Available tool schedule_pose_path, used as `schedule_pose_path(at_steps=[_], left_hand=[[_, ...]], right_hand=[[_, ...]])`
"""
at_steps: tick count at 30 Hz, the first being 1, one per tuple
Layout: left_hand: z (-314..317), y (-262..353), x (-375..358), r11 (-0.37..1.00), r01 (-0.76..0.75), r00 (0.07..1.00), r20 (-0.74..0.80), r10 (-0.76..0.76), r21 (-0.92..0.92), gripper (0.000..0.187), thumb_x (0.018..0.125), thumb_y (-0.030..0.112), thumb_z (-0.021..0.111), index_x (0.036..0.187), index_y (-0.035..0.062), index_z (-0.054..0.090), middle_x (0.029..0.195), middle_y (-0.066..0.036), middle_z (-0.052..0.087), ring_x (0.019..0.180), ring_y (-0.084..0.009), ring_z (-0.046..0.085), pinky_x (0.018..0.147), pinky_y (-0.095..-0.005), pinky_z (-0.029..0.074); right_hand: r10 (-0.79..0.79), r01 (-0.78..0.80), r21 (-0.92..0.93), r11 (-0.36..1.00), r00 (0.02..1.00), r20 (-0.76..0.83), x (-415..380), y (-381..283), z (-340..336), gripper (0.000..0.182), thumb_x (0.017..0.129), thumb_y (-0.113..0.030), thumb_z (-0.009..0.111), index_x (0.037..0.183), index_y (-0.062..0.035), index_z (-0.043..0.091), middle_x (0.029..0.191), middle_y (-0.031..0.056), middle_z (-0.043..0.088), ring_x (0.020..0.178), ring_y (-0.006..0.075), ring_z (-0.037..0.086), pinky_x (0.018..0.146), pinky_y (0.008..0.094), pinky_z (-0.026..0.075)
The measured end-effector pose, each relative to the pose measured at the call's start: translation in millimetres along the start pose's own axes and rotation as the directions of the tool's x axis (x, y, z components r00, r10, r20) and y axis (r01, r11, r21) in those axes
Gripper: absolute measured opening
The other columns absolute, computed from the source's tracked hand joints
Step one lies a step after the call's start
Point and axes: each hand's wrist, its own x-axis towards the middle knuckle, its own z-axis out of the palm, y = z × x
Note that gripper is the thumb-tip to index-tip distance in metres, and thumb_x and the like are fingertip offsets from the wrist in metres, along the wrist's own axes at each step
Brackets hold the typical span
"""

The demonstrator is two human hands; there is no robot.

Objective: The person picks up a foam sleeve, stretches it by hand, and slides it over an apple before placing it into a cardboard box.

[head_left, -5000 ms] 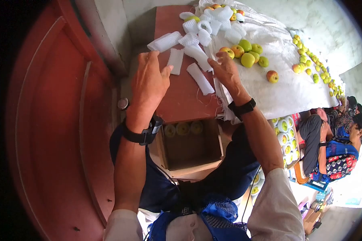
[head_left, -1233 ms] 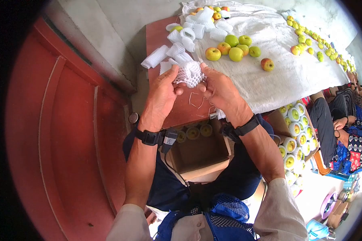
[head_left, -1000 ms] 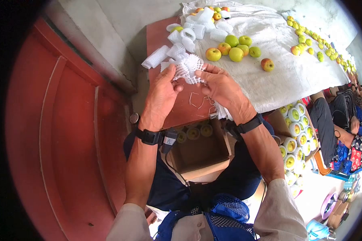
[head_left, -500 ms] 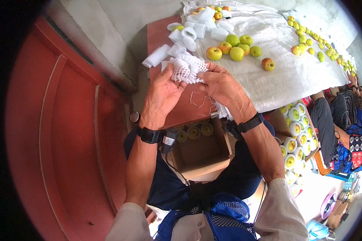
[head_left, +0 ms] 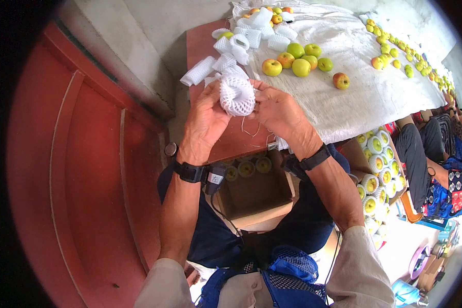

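A white foam net sleeve (head_left: 237, 96), bunched into a ring, is held up above the near edge of the red table. My left hand (head_left: 206, 115) grips its left side. On its right side the fingers of my right hand (head_left: 282, 110) close on it. Inside the ring only foam mesh shows. Loose foam sleeves (head_left: 198, 71) lie just behind my hands. To the right, a group of yellow-green apples (head_left: 301, 68) rests on the white cloth (head_left: 354, 110), with a redder apple (head_left: 341, 80) apart from them.
Below the table, an open cardboard box (head_left: 254, 218) holds a few sleeved apples. Another box of sleeved apples (head_left: 376, 163) stands at the right. More apples (head_left: 393, 53) lie along the cloth's far side. Another person's leg (head_left: 413, 159) is at far right.
The foam sleeve between my hands has turned and is now bunched into a round ring facing the camera. My hands have shifted slightly around it.
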Motion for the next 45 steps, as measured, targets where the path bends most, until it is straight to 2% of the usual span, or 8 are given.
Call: schedule_pose_path(at_steps=[10,13,21,33,37,40,42,45], left_hand=[[-2,-9,2,0.998,0.027,0.989,-0.144,-0.020,0.050,0.025,0.105,0.020,0.060,0.126,0.0074,0.062,0.122,-0.005,0.067,0.113,-0.0177,0.064,0.093,-0.0367,0.055],[-5,-4,1,0.995,0.092,0.992,-0.085,-0.089,0.029,0.034,0.104,0.015,0.059,0.138,0.0110,0.059,0.135,-0.004,0.064,0.123,-0.0183,0.061,0.105,-0.0372,0.050],[2,-3,-3,0.990,0.087,0.991,-0.111,-0.075,0.108,0.026,0.105,0.026,0.061,0.124,0.0085,0.063,0.111,-0.001,0.069,0.097,-0.0118,0.064,0.074,-0.0272,0.049],[12,-6,-6,0.994,0.078,0.978,-0.197,-0.062,0.079,0.023,0.105,0.022,0.061,0.123,0.0079,0.064,0.112,-0.002,0.071,0.095,-0.0124,0.067,0.069,-0.0282,0.052],[-6,-8,-3,0.984,0.126,0.982,-0.155,-0.106,0.126,0.032,0.104,0.016,0.058,0.134,0.0091,0.061,0.132,-0.003,0.066,0.121,-0.0177,0.063,0.104,-0.0355,0.053],[1,-10,-3,0.988,0.121,0.982,-0.157,-0.105,0.098,0.030,0.105,0.018,0.055,0.134,0.0100,0.061,0.125,-0.001,0.067,0.113,-0.0147,0.064,0.095,-0.0327,0.054],[9,-9,-6,0.973,0.086,0.975,-0.217,-0.039,0.213,0.015,0.105,0.019,0.062,0.114,0.0081,0.065,0.100,-0.001,0.069,0.076,-0.0061,0.060,0.053,-0.0207,0.040],[7,-10,-7,0.901,0.036,0.984,-0.173,0.044,0.432,0.014,0.105,0.020,0.061,0.112,0.0084,0.065,0.094,0.001,0.068,0.072,-0.0031,0.058,0.051,-0.0186,0.038]], right_hand=[[-0.079,0.073,0.113,0.991,0.996,0.044,6,6,2,0.048,0.091,-0.008,0.050,0.138,0.0015,0.047,0.132,0.0137,0.060,0.120,0.0285,0.060,0.106,0.0467,0.047],[-0.065,0.064,0.059,0.996,0.998,0.012,5,6,-1,0.045,0.093,-0.008,0.051,0.137,0.0020,0.048,0.128,0.0146,0.061,0.114,0.0276,0.062,0.099,0.0440,0.051],[-0.085,0.068,-0.228,0.971,0.994,-0.063,3,7,3,0.032,0.099,-0.009,0.051,0.130,-0.0005,0.053,0.110,0.0093,0.066,0.091,0.0184,0.065,0.077,0.0332,0.051],[-0.059,0.050,-0.130,0.990,0.996,-0.067,3,6,8,0.035,0.098,-0.009,0.052,0.132,-0.0016,0.052,0.112,0.0089,0.066,0.093,0.0205,0.065,0.079,0.0367,0.053],[-0.037,0.030,-0.120,0.992,0.998,-0.056,1,4,11,0.036,0.098,-0.010,0.053,0.133,-0.0008,0.052,0.113,0.0100,0.066,0.094,0.0210,0.065,0.081,0.0380,0.052],[-0.051,0.041,-0.148,0.988,0.997,-0.066,3,6,5,0.037,0.097,-0.010,0.053,0.133,0.0006,0.053,0.113,0.0114,0.066,0.094,0.0204,0.065,0.080,0.0365,0.052],[-0.071,0.057,-0.247,0.967,0.996,-0.048,5,7,1,0.037,0.096,-0.011,0.053,0.131,0.0019,0.054,0.112,0.0120,0.066,0.093,0.0198,0.065,0.079,0.0350,0.051],[-0.095,0.081,-0.228,0.970,0.994,-0.050,2,8,5,0.037,0.096,-0.009,0.052,0.131,0.0031,0.056,0.109,0.0118,0.067,0.091,0.0193,0.065,0.077,0.0332,0.051]])
